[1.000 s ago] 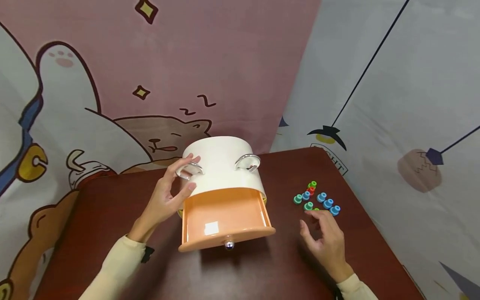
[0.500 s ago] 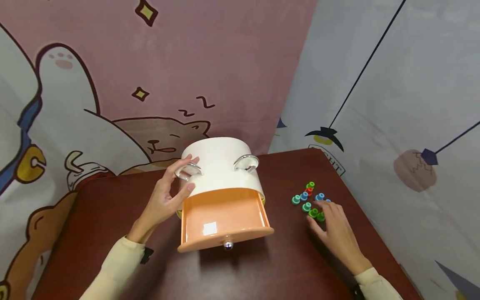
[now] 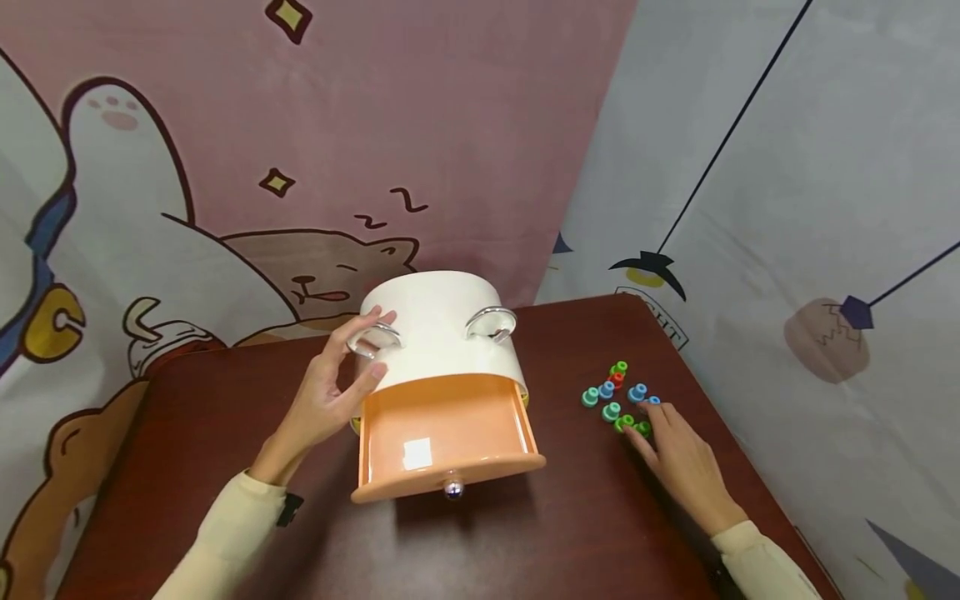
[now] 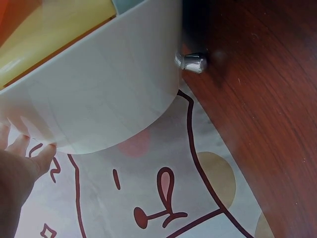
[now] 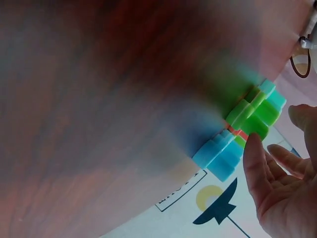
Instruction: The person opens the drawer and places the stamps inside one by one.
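A white rounded box (image 3: 435, 321) with two chrome rings on its face stands on the table, its orange drawer (image 3: 442, 429) pulled out. My left hand (image 3: 318, 396) rests on the box's left side, fingertips by the left ring (image 3: 375, 336) and thumb lower down. In the left wrist view, fingertips touch the box's white wall (image 4: 99, 94). My right hand (image 3: 682, 458) is over small stepped plastic pegs, its thumb and forefinger apart around a green peg (image 3: 642, 428). Whether the fingertips touch it is unclear. Blue pegs (image 5: 220, 156) are close by in the right wrist view.
Teal pegs (image 3: 611, 412), a red peg (image 3: 616, 381) and more green and blue ones lie in a loose cluster on the brown table (image 3: 570, 517). A chrome knob (image 3: 453, 490) sticks out from the drawer front. Walls with cartoon prints stand behind and at right.
My right hand has moved right and slightly forward, low over the pegs, uncovering green ones and covering blue ones. The left hand, box and drawer stay as they were.
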A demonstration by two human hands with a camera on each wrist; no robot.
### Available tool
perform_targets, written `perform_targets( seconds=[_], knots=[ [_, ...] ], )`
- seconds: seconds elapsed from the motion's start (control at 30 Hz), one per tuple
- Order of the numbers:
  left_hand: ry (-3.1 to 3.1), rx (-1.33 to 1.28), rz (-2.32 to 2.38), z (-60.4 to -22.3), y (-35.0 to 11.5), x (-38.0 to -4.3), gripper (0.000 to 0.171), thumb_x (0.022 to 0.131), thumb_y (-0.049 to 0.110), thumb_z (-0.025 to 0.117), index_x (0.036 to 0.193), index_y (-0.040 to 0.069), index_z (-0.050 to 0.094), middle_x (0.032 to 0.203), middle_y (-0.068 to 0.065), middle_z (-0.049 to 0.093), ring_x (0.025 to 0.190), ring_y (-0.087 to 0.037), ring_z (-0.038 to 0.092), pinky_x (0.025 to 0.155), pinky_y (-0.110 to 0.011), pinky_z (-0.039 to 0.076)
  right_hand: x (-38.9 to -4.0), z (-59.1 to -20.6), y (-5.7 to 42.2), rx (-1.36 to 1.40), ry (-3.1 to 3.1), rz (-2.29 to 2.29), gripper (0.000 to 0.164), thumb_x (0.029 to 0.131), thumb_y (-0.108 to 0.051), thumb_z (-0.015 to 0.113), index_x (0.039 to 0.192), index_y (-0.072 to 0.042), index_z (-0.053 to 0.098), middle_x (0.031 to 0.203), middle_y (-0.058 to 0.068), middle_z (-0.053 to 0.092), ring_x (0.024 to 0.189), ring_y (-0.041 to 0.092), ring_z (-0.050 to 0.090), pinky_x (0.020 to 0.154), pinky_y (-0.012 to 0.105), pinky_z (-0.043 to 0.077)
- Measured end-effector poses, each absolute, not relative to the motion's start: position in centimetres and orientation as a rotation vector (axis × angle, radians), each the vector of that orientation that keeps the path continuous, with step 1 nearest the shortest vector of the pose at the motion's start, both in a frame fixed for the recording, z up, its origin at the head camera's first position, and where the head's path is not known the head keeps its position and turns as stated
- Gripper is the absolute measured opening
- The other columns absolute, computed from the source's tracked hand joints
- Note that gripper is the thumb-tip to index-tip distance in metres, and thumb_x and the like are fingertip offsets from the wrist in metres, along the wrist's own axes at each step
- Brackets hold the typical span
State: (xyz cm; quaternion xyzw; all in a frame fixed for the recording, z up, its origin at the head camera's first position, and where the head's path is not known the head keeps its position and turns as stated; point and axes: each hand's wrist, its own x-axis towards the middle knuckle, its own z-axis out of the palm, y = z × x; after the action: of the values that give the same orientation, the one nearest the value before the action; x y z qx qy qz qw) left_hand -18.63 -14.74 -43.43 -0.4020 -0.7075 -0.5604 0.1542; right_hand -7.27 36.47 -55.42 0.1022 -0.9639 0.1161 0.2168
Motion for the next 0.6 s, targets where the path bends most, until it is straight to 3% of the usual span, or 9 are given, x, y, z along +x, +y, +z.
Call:
perform_targets(
  seconds=[0.2, 0.6],
  knots=[
    [-2.024, -1.155, -1.610, -43.42, -14.69, -18.59, 0.063, 0.095, -0.010, 0.067, 0.154, -0.006, 0.046, 0.155, -0.021, 0.059, 0.154, -0.047, 0.038, 0.129, -0.048, 0.025, -7.81, -55.61, 36.47, 0.296, -2.687, 0.379, 0.052, 0.085, -0.017, 0.096, 0.125, 0.002, 0.068, 0.096, 0.009, 0.059, 0.065, 0.013, 0.048, 0.049, 0.032, 0.043],
    [-2.034, -1.152, -1.611, -43.39, -14.77, -18.57, 0.061, 0.096, -0.008, 0.066, 0.154, -0.005, 0.046, 0.155, -0.020, 0.060, 0.155, -0.044, 0.039, 0.129, -0.047, 0.025, -7.99, -56.37, 36.59, 0.322, -2.669, 0.428, 0.041, 0.085, -0.013, 0.095, 0.121, -0.008, 0.073, 0.104, 0.007, 0.069, 0.074, 0.016, 0.057, 0.056, 0.040, 0.049]
  ],
)
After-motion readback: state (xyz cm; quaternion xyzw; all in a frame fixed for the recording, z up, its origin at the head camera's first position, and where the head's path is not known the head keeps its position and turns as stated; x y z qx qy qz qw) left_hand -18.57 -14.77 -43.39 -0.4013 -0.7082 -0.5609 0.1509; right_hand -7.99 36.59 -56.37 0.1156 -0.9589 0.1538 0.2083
